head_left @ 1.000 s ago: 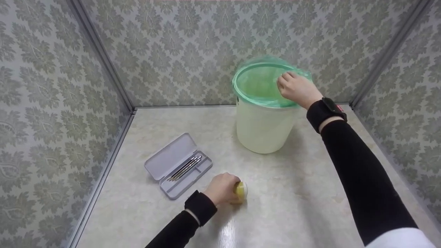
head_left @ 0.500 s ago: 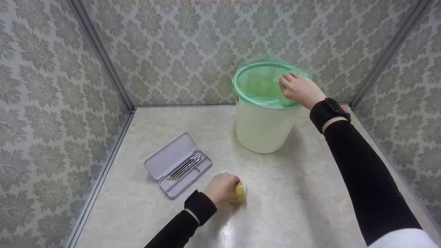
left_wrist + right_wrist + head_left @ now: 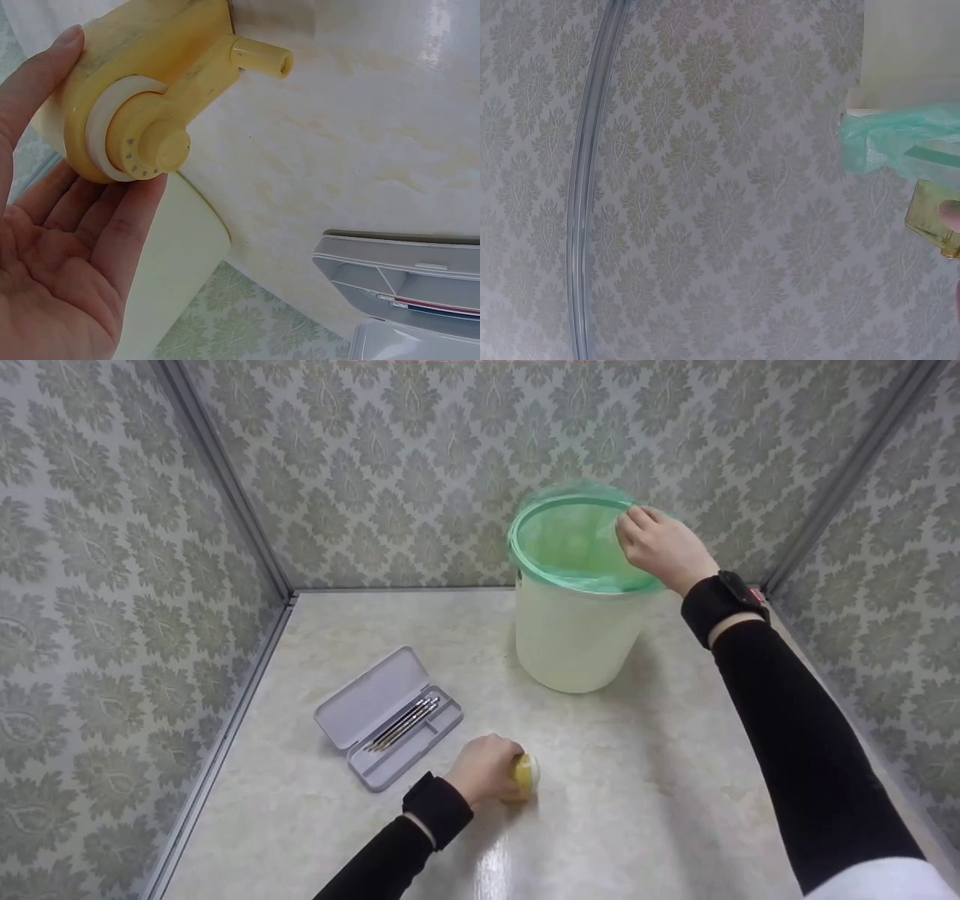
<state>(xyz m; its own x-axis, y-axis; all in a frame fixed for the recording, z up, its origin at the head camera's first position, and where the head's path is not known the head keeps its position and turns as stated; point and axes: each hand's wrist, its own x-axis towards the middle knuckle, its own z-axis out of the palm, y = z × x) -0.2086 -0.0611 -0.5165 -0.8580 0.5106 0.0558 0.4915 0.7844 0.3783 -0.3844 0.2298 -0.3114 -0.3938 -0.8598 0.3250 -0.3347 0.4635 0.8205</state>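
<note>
My left hand (image 3: 484, 772) grips a yellow crank-handled pencil sharpener (image 3: 154, 60) low on the table; in the left wrist view its crank points away from the palm. In the head view most of the sharpener is hidden by the hand. Over the right part of the bin's mouth, my right hand (image 3: 664, 547) holds a small see-through yellowish container (image 3: 925, 214), which looks like a shavings drawer. The right wrist view shows only part of it, with a fingertip on its side. Beneath that hand is a pale bin (image 3: 570, 649) lined with a green plastic bag (image 3: 581, 583).
Left of the bin, a grey pencil case (image 3: 360, 712) lies with its lid raised back. Several pencils (image 3: 405, 725) rest inside it. Patterned walls (image 3: 420, 472) enclose the table (image 3: 262, 817) at the back and both sides.
My right hand has shifted slightly right and away over the bin's rim. The left hand and the pencil sharpener stay where they were.
</note>
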